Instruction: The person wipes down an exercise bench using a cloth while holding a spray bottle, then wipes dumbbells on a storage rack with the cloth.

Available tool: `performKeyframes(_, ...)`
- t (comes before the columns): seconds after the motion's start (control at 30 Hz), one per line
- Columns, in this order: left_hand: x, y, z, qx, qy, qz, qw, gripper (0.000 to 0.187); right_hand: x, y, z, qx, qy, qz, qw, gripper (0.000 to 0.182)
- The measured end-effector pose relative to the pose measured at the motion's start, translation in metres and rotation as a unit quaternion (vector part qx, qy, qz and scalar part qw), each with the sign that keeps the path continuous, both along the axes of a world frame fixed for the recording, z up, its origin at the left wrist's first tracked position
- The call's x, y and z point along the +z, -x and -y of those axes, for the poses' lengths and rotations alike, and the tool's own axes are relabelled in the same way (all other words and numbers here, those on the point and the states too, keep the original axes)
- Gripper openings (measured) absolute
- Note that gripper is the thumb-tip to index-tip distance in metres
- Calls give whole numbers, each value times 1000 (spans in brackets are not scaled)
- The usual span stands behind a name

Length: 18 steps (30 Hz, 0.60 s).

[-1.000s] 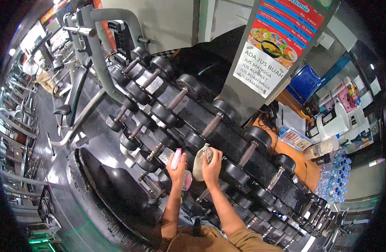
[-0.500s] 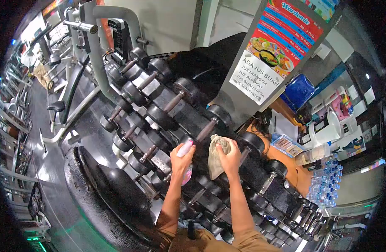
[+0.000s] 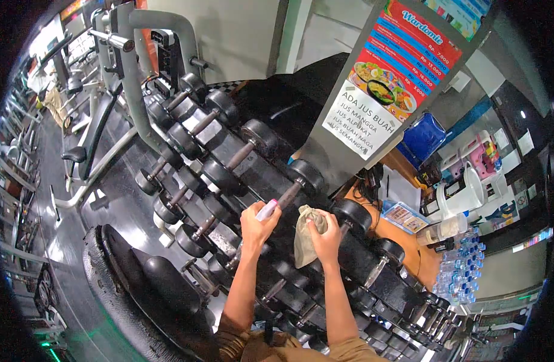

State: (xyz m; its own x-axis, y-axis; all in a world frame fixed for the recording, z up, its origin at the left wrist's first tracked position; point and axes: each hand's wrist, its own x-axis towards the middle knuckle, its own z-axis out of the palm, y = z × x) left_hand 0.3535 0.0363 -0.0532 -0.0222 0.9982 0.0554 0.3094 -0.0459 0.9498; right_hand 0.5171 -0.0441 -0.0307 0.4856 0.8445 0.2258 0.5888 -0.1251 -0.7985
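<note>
My left hand (image 3: 258, 227) is closed around a pale pink-and-white bottle (image 3: 267, 210), whose bright pink top shows above the fingers. Just to its right, my right hand (image 3: 325, 237) grips a crumpled olive-grey cloth (image 3: 303, 240) that hangs down on its left side. The two hands are apart, over a rack of black dumbbells. One dumbbell (image 3: 291, 192) lies just above and between them, its metal handle slanting toward my left hand. Another dumbbell's black head (image 3: 353, 216) shows beside my right hand.
A black padded bench (image 3: 132, 301) stands at the lower left. Gym machines (image 3: 129, 72) fill the upper left. A menu board (image 3: 397, 66) rises at the upper right. Several water bottles (image 3: 461, 265) and a blue chair (image 3: 424, 140) are on the right.
The view has shifted slightly. My left hand has turned, and the pink patterned part that hung below it is no longer seen. The cloth still hangs from my right hand.
</note>
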Motion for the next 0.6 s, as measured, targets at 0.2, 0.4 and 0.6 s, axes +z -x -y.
performKeyframes(0.2,1,17,-10,53,-82,-33,995,26,-8,-9,-35,-8,-50,14,999,29)
performKeyframes(0.4,3,25,-25,46,-156,-48,986,16,-41,-13,-91,53,3,125,991,32)
performKeyframes(0.6,-3,8,-30,19,-190,2,982,13,-45,14,-81,194,27,165,967,36)
